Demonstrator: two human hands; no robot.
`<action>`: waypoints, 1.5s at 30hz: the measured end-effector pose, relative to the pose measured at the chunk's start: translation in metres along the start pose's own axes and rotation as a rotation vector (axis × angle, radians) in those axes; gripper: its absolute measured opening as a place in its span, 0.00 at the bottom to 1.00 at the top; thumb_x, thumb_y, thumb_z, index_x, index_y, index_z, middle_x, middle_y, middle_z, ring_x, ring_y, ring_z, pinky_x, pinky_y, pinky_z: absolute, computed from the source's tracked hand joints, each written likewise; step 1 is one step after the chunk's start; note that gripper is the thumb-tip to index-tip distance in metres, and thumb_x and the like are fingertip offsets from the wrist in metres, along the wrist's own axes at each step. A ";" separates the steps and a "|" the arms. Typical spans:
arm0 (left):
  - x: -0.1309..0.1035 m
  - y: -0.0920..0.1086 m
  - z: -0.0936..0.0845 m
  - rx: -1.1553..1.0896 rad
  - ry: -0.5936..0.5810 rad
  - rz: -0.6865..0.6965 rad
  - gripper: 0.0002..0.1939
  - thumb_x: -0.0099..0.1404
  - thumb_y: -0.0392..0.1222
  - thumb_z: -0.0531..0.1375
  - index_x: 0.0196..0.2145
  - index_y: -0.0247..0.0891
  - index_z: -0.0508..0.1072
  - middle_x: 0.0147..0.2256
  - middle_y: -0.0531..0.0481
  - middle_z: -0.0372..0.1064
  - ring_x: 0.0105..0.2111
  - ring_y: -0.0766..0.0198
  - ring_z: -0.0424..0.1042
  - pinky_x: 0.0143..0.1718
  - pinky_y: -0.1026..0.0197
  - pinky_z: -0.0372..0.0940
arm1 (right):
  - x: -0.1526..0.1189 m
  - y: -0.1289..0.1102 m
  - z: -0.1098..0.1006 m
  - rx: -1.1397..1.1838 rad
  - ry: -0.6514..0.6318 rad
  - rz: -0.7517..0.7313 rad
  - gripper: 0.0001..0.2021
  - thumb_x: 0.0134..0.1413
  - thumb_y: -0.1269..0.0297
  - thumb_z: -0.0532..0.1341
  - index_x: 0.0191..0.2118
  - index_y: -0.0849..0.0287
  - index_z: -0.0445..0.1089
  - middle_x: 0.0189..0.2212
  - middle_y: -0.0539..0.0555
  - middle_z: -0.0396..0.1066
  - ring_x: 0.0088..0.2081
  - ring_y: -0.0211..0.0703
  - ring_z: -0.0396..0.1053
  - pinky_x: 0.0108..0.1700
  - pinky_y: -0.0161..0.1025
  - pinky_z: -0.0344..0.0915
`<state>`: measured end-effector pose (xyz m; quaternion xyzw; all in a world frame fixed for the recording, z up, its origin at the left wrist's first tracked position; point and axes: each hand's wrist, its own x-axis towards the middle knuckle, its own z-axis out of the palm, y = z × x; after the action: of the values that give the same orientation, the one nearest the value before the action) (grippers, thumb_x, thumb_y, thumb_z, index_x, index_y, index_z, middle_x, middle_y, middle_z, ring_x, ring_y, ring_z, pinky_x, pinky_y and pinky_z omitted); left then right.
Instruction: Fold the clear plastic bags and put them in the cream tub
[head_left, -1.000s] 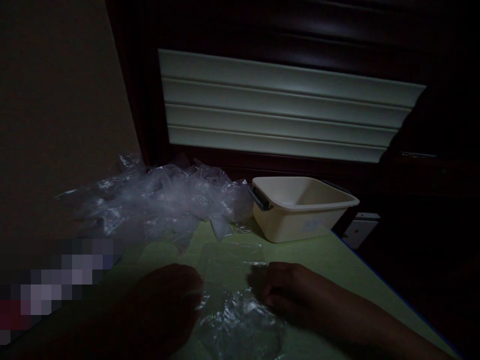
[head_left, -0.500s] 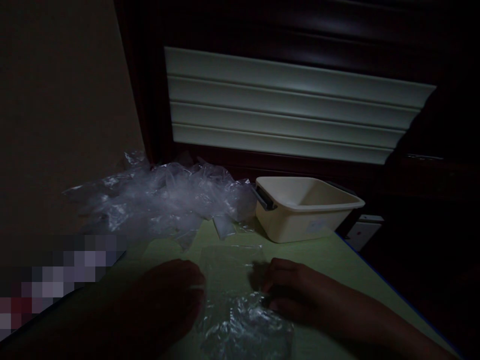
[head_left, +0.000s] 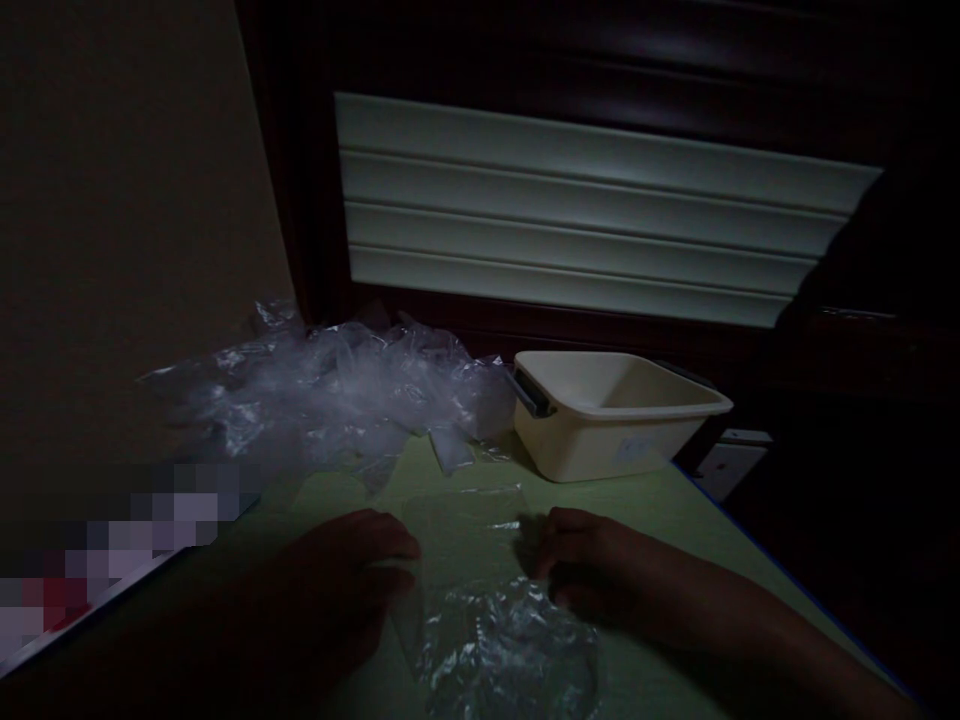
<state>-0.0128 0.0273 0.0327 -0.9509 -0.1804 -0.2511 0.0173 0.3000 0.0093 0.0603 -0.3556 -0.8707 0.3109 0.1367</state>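
A clear plastic bag [head_left: 472, 540] lies on the pale green tabletop [head_left: 637, 510] between my hands. Its far part is fairly flat; the near part is crumpled and shiny. My left hand [head_left: 352, 580] is at the bag's left edge, thumb and forefinger parted by a small gap. The dimness hides whether its fingertips touch the film. Over on the right side, my right hand [head_left: 589, 555] rests close to the bag's edge with bent fingers, the thumb apart from them. Nothing shows in its grasp.
A heap of clear plastic bags [head_left: 352, 390] fills the table's back left. A cream bin [head_left: 592, 445] with dark handles stands at the back right, near the table's blue edge. Behind is a dark-framed slatted panel [head_left: 562, 210]. A pixelated patch [head_left: 127, 560] covers the left side.
Both hands and the bag have shifted slightly right. The gap between my left thumb and forefinger shows more plainly. The view has moved a little; the heap and bin stay in place.
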 end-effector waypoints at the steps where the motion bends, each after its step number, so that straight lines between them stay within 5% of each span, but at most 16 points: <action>1: -0.001 -0.004 0.000 -0.015 0.016 0.012 0.18 0.59 0.28 0.49 0.45 0.41 0.65 0.46 0.47 0.68 0.45 0.59 0.67 0.46 0.59 0.64 | 0.000 0.001 -0.001 -0.003 0.001 -0.007 0.12 0.52 0.81 0.58 0.40 0.60 0.71 0.39 0.54 0.68 0.41 0.40 0.67 0.43 0.36 0.63; 8: 0.004 -0.020 0.002 0.040 0.055 -0.172 0.18 0.58 0.26 0.47 0.42 0.39 0.66 0.40 0.47 0.69 0.40 0.61 0.70 0.41 0.60 0.66 | 0.003 0.003 -0.001 -0.068 0.166 0.127 0.07 0.58 0.74 0.56 0.38 0.60 0.71 0.36 0.54 0.71 0.36 0.40 0.69 0.38 0.36 0.64; 13: 0.004 -0.018 0.007 0.016 0.038 -0.119 0.18 0.61 0.27 0.46 0.43 0.39 0.68 0.44 0.47 0.71 0.44 0.61 0.70 0.44 0.60 0.66 | 0.008 0.006 0.003 -0.122 0.274 0.199 0.08 0.61 0.68 0.55 0.36 0.60 0.71 0.33 0.57 0.70 0.31 0.42 0.68 0.31 0.37 0.63; 18: 0.011 -0.022 0.020 0.108 0.076 -0.336 0.11 0.67 0.35 0.49 0.41 0.36 0.69 0.39 0.44 0.72 0.39 0.58 0.71 0.41 0.57 0.67 | 0.018 0.026 0.008 -0.166 0.450 0.277 0.11 0.61 0.63 0.54 0.42 0.62 0.70 0.38 0.60 0.69 0.35 0.47 0.69 0.37 0.43 0.65; 26: 0.016 -0.029 0.030 0.127 0.030 -0.376 0.09 0.62 0.39 0.59 0.40 0.35 0.72 0.40 0.43 0.73 0.42 0.50 0.70 0.46 0.44 0.60 | 0.041 0.037 0.017 -0.167 0.486 0.242 0.13 0.58 0.65 0.57 0.48 0.63 0.69 0.41 0.60 0.69 0.40 0.48 0.69 0.43 0.43 0.65; 30: 0.016 -0.030 0.029 0.061 0.035 -0.380 0.12 0.61 0.37 0.57 0.43 0.36 0.72 0.41 0.45 0.74 0.42 0.53 0.71 0.48 0.48 0.61 | 0.046 0.035 0.021 -0.128 0.482 0.233 0.15 0.54 0.70 0.59 0.48 0.63 0.70 0.41 0.60 0.71 0.42 0.49 0.69 0.45 0.44 0.65; 36: 0.022 -0.024 0.029 -0.049 0.068 -0.384 0.16 0.58 0.32 0.54 0.45 0.38 0.70 0.42 0.47 0.73 0.43 0.57 0.71 0.46 0.54 0.66 | 0.047 0.038 0.022 -0.030 0.460 0.315 0.17 0.52 0.71 0.59 0.49 0.65 0.70 0.32 0.55 0.72 0.32 0.44 0.69 0.35 0.40 0.67; 40: 0.024 -0.023 0.031 -0.099 0.105 -0.363 0.19 0.58 0.30 0.53 0.47 0.38 0.68 0.39 0.47 0.72 0.43 0.57 0.70 0.46 0.53 0.65 | 0.044 0.038 0.021 -0.003 0.447 0.328 0.18 0.48 0.70 0.61 0.47 0.64 0.71 0.35 0.56 0.71 0.34 0.44 0.69 0.38 0.41 0.66; 45: 0.023 -0.024 0.033 -0.162 0.147 -0.306 0.17 0.62 0.30 0.50 0.48 0.39 0.68 0.39 0.48 0.69 0.39 0.60 0.70 0.41 0.57 0.67 | 0.041 0.033 0.021 0.061 0.440 0.293 0.18 0.54 0.60 0.60 0.49 0.62 0.69 0.40 0.58 0.70 0.39 0.46 0.69 0.42 0.42 0.65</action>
<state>0.0130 0.0614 0.0139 -0.8896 -0.3005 -0.3333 -0.0848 0.2789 0.0471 0.0235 -0.5326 -0.7496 0.2686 0.2868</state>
